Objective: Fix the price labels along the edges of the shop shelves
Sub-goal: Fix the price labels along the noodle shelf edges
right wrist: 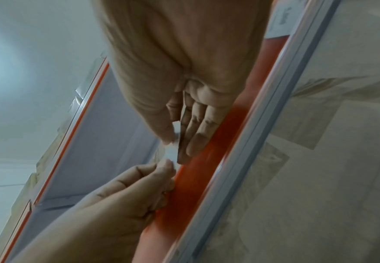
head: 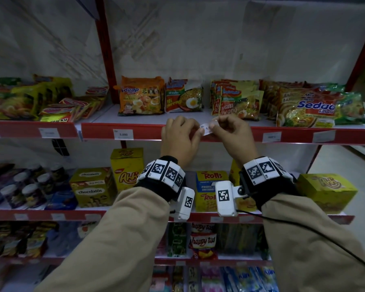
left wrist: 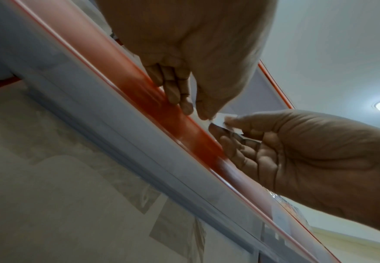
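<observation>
A small white price label (head: pixel 205 130) is held in front of the red edge strip (head: pixel 148 132) of the noodle shelf. My left hand (head: pixel 198 129) pinches its left end, the other fingers curled against the strip. My right hand (head: pixel 214 124) pinches its right end between thumb and forefinger. In the left wrist view the label (left wrist: pixel 230 122) hangs between my left hand (left wrist: pixel 197 111) and right hand (left wrist: pixel 220 124), just off the red strip (left wrist: pixel 162 110). The right wrist view shows the label (right wrist: pixel 170 153) between the right hand (right wrist: pixel 176 142) and left hand (right wrist: pixel 170 166).
Other labels sit in the strip: one marked 5.000 (head: pixel 123 134) to the left, two more (head: pixel 271 137) (head: pixel 323 136) to the right. Noodle packets (head: pixel 184 98) stand just behind the hands. Snack boxes (head: pixel 212 186) fill the shelf below. A red upright (head: pixel 105 49) rises at the left.
</observation>
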A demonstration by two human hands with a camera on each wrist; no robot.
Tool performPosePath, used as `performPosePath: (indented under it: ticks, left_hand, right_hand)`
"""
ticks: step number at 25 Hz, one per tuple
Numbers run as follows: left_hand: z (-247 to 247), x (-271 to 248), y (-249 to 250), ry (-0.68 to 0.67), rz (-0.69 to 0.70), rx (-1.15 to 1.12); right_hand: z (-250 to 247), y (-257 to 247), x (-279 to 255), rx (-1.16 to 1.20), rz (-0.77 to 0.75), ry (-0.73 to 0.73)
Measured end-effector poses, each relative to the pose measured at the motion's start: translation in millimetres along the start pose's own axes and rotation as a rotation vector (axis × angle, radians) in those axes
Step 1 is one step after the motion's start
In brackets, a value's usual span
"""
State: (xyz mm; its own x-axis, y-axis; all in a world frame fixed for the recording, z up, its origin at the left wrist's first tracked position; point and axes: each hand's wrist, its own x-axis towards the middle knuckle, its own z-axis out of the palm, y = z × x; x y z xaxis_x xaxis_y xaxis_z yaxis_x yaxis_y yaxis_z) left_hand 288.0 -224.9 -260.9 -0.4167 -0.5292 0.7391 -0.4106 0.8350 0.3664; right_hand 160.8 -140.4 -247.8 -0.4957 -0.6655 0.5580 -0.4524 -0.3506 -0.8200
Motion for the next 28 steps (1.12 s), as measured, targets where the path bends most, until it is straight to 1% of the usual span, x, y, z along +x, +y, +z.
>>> performPosePath:
  ticks: [3, 6, 8, 11, 12, 15, 18, 21, 26, 28]
  left_hand:
    - [0, 1, -2, -0.007, 0.020, 0.021]
    - [-3, 3, -5, -0.028, 0.049, 0.041]
    - [-6, 4, -7, -0.052, 0.067, 0.057]
    - [-12, 5, -8, -0.098, 0.104, 0.074]
    - [-15, 5, -9, -0.115, 0.120, 0.079]
    - [-26, 5, -16, -0.151, 0.164, 0.153]
    - [-39, 5, -29, -0.144, 0.145, 0.252]
    - [-50, 5, -43, -0.117, 0.101, 0.227]
    - [-52, 7, -50, -0.105, 0.038, 0.080]
    - [-51, 7, -51, -0.121, 0.071, 0.097]
  right_hand:
    - [-5, 1, 2, -0.096, -0.059, 0.029]
    - [-15, 0, 9, -0.134, -0.083, 0.081]
    - [-18, -3, 12, -0.166, -0.096, 0.033]
    - [-15, -7, 14, -0.306, -0.131, -0.121]
    - [-13, -8, 15, -0.342, -0.137, -0.145]
    - [-6, -9, 18, -0.335, -0.135, -0.096]
    - [6, -10, 22, -0.316, -0.158, -0.050]
    - [22, -13, 24, -0.359, -0.201, -0.048]
    - [38, -17, 22, -0.527, -0.294, -0.138]
    - [37, -19, 22, -0.566, -0.331, -0.186]
